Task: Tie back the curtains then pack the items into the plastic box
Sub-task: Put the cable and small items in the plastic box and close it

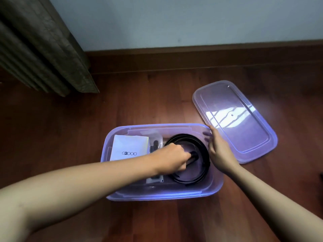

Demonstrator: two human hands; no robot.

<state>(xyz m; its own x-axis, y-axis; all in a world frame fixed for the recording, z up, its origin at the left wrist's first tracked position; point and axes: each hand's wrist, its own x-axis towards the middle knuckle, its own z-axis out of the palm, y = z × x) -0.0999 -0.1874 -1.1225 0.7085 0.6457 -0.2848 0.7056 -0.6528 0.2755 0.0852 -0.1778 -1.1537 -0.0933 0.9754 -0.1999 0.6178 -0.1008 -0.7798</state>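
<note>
Head view: my left hand [175, 158] fingers pinch a dark strap inside the coiled black belt [204, 154], right hand [219, 151] fingers clasping the translucent purple plastic box [157, 195] rim.

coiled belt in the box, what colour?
Black belt, clearest in the head view.

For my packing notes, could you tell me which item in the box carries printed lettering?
The white packet at the box's left end; the coiled black belt shows none.
</note>
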